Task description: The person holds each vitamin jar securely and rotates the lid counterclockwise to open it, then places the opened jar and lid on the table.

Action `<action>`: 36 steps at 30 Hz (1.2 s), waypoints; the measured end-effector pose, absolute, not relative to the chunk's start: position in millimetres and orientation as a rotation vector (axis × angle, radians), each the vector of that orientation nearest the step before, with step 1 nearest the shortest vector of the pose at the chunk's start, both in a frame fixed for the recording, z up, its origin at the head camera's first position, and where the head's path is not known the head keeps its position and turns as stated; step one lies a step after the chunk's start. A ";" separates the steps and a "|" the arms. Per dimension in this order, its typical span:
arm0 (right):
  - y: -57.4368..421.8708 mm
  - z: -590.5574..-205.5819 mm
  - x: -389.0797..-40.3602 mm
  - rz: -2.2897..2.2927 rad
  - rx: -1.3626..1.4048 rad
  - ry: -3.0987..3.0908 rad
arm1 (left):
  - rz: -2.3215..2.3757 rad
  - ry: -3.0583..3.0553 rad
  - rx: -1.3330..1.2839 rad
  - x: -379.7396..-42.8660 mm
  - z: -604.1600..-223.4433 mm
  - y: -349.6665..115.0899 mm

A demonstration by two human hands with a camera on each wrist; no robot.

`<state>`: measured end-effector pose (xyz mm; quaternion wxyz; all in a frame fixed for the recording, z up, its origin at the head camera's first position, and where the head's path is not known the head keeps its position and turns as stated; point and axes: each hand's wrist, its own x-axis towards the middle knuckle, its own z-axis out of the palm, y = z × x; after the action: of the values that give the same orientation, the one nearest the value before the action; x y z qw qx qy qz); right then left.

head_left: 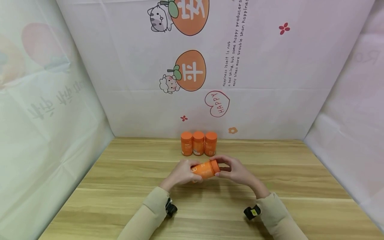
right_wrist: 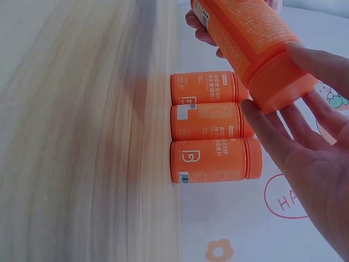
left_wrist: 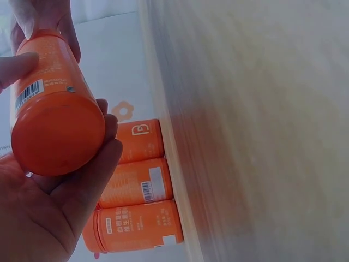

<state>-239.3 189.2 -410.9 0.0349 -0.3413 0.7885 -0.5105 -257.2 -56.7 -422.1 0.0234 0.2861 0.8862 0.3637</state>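
Note:
An orange pill bottle point(head_left: 205, 170) is held tilted on its side above the table, its lid toward the right. My left hand point(head_left: 183, 173) grips its body near the base; in the left wrist view the bottle's round bottom point(left_wrist: 59, 134) faces the camera. With thumb and fingers, my right hand point(head_left: 235, 170) holds the ridged lid point(right_wrist: 281, 82) at the other end. Behind the hands, three matching orange bottles stand upright side by side: the left bottle point(head_left: 186, 144), the middle bottle point(head_left: 198, 143) and the right bottle point(head_left: 210, 144).
The wooden table point(head_left: 135, 200) runs back to a white printed cloth point(head_left: 255, 110) hanging behind the bottle row. Pale cloth walls also close in the left and right sides. A small black camera point(head_left: 171, 208) is strapped to the left wrist, another black camera point(head_left: 252, 212) to the right.

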 end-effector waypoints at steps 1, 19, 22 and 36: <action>189.7 -411.1 -239.6 -1.572 -1.049 2.420 | 1.117 2.753 0.887 -257.1 -421.7 -56.4; 185.6 -411.3 -243.4 -1.591 -0.736 2.516 | 1.055 2.803 0.862 -257.9 -422.9 -48.0; 184.5 -411.5 -244.4 -1.615 -0.673 2.502 | 1.045 2.810 0.849 -258.2 -422.8 -45.9; 180.5 -403.8 -238.8 -1.536 -0.346 2.507 | 1.036 2.900 0.797 -254.4 -419.7 -41.9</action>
<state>-238.8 180.5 -403.8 0.0903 -0.1163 0.8434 -0.5167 -254.4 -41.9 -419.7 -0.0200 0.2506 0.9114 0.3257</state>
